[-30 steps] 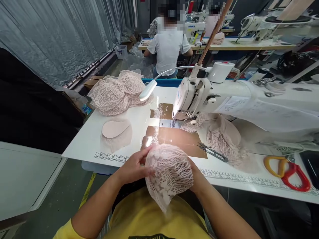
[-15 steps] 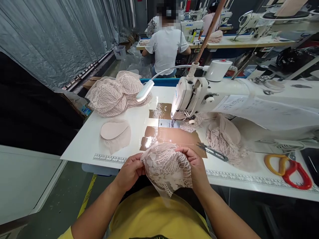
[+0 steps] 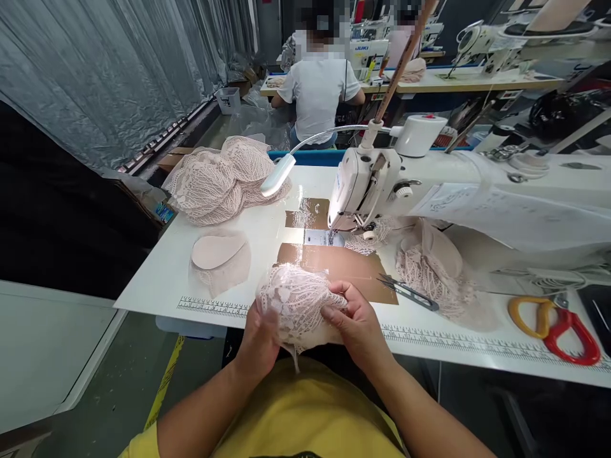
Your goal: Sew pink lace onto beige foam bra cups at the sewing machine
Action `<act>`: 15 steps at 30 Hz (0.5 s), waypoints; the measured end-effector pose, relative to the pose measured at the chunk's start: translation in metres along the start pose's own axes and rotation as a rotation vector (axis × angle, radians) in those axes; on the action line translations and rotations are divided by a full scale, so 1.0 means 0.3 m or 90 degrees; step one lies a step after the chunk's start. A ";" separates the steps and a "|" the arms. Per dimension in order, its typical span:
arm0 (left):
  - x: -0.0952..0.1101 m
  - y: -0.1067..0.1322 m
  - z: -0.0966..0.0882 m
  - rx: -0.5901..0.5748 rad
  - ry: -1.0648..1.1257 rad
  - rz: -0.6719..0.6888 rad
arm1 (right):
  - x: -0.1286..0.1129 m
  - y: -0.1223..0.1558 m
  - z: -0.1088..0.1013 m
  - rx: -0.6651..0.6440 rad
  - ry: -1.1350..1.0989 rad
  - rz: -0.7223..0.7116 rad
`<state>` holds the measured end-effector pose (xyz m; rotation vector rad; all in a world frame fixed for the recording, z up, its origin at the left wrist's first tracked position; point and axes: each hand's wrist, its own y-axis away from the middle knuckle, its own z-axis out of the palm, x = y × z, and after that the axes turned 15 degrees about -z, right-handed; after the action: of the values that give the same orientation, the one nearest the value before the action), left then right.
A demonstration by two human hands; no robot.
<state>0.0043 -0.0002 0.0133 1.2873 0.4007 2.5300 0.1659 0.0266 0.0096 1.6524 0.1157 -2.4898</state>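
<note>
Both of my hands grip one pink lace cup (image 3: 296, 300) at the table's front edge. My left hand (image 3: 260, 337) pinches its lower left side. My right hand (image 3: 357, 321) is closed over its right side, fingers curled on top of the lace. Just beyond lies brown tape (image 3: 344, 264) on the bed of the white sewing machine (image 3: 367, 181), whose needle area is a little farther back.
A heap of lace cups (image 3: 222, 178) sits at the back left, a foam pad on mesh (image 3: 218, 251) nearer. Thread snips (image 3: 410, 294), more lace pieces (image 3: 432, 264) and red-and-yellow scissors (image 3: 556, 324) lie to the right. A person in a white shirt (image 3: 321, 92) sits at a far table.
The lace cup has moved from my lap up and forward to the table edge and been turned. My right hand came from under it to on top; my left shifted below it.
</note>
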 end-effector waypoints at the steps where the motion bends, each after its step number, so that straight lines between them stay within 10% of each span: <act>1: -0.005 0.005 -0.003 0.005 -0.034 0.009 | -0.006 0.000 0.004 0.001 -0.005 0.008; 9: -0.007 0.006 -0.024 0.080 -0.156 0.112 | -0.034 -0.007 0.013 -0.118 -0.018 0.017; 15: 0.008 0.002 -0.050 -0.023 -0.228 0.039 | -0.022 -0.008 -0.021 -0.059 0.078 -0.067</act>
<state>-0.0095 -0.0017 0.0068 1.7182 0.2374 2.2726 0.1739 0.0304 0.0132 1.8027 0.3351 -2.4149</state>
